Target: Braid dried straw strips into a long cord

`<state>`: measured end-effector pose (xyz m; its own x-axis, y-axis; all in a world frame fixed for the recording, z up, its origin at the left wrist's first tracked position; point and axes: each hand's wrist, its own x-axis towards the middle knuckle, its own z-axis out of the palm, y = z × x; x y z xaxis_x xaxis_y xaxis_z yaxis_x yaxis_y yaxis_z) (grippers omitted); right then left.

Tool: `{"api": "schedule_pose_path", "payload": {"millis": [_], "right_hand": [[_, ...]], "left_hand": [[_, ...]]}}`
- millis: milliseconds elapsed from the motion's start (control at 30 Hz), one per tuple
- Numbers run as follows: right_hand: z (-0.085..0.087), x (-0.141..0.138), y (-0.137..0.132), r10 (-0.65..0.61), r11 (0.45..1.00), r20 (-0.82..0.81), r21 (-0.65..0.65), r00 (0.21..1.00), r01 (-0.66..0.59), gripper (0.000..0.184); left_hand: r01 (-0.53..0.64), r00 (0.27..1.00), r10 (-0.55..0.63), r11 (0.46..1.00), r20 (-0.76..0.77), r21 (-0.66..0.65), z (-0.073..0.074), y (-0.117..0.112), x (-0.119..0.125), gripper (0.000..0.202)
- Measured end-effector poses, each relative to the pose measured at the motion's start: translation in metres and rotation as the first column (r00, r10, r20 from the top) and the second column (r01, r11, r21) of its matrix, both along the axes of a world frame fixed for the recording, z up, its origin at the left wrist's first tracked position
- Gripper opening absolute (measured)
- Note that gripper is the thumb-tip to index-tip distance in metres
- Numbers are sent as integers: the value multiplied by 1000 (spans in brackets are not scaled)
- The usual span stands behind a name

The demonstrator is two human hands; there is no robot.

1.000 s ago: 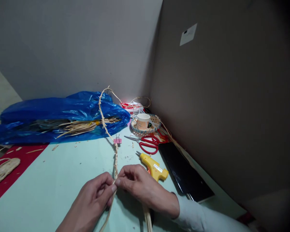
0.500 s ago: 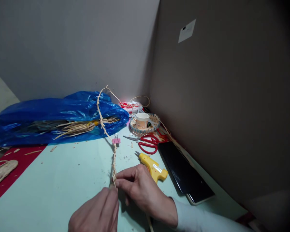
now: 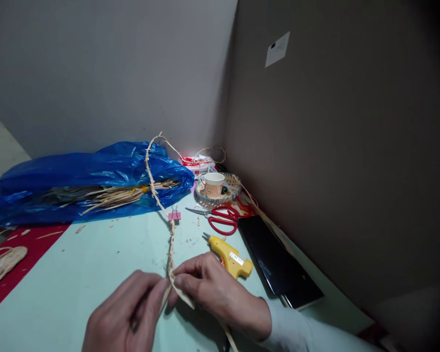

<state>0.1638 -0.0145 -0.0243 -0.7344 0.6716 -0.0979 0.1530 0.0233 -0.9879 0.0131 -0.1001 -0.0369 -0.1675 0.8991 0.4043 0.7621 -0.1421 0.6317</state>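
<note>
A thin braided straw cord [image 3: 171, 244] runs toward me over the pale green tabletop, pinched at mid-length by a pink binder clip [image 3: 174, 215]. Past the clip it rises in a loop over the blue bag. At the near end of the braid, my right hand [image 3: 209, 288] pinches the cord between thumb and fingers, with a flat strand sticking out below. My left hand [image 3: 128, 308] is closed, thumb and forefinger gripping a straw strand [image 3: 164, 299] just left of the braid's end. The fingertips nearly meet there, partly hiding the strands.
To the right lie a yellow glue gun [image 3: 230, 255], red-handled scissors [image 3: 222, 218] and a black phone-like slab [image 3: 275, 259]. Behind them, a paper cup [image 3: 214, 186] stands in a woven basket [image 3: 234, 185]. Far left is a blue plastic bag [image 3: 58, 168] with straw bundles [image 3: 113, 198].
My left hand has moved left and up, drawing a strand out to the side. A flat strand end now shows below my right fingers, which stay at the braid.
</note>
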Motion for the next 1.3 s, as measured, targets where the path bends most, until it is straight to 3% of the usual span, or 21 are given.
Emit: {"api": "schedule_pose_path", "payload": {"millis": [33, 100, 200, 267, 300, 533, 667, 767, 967, 1067, 1300], "right_hand": [[0, 0, -1, 3, 1000, -4, 3, 1000, -3, 24], [-2, -1, -2, -9, 1000, -3, 11, 1000, 9, 24], [-4, -2, -4, -54, 996, 36, 69, 998, 52, 23], [-5, -2, -5, -82, 988, 73, 134, 994, 72, 22], [-6, -1, -5, -85, 984, 92, 167, 992, 69, 23], [2, 2, -13, -151, 932, 287, 360, 946, 40, 25], [8, 4, -18, -162, 932, 402, 361, 901, 7, 30], [11, 6, -18, -138, 945, 450, 327, 882, -19, 34], [8, 3, 1, -194, 919, 237, 382, 952, 92, 24], [0, -6, 9, -195, 951, 179, 275, 964, 141, 17], [-15, -20, 16, -254, 967, 54, 47, 966, 252, 30]], "left_hand": [[2, 990, 21, 988, 141, -155, 4, 4, -2, 19], [169, 899, 9, 914, 437, -368, 9, 12, -4, 24], [417, 632, 41, 824, 774, -384, 6, 20, 0, 32], [438, 511, 129, 812, 850, -386, 1, 21, 2, 37], [434, 489, 161, 808, 857, -399, -1, 21, 3, 39], [335, 566, 192, 835, 802, -436, -4, 18, -2, 35], [269, 620, 237, 831, 748, -487, 0, 16, -3, 34], [241, 614, 268, 832, 743, -499, 3, 14, -3, 32], [244, 600, 309, 808, 738, -536, 6, 16, 3, 33], [222, 608, 316, 813, 728, -538, 5, 19, 8, 33], [209, 640, 337, 788, 690, -579, -2, 22, 6, 30]]}}
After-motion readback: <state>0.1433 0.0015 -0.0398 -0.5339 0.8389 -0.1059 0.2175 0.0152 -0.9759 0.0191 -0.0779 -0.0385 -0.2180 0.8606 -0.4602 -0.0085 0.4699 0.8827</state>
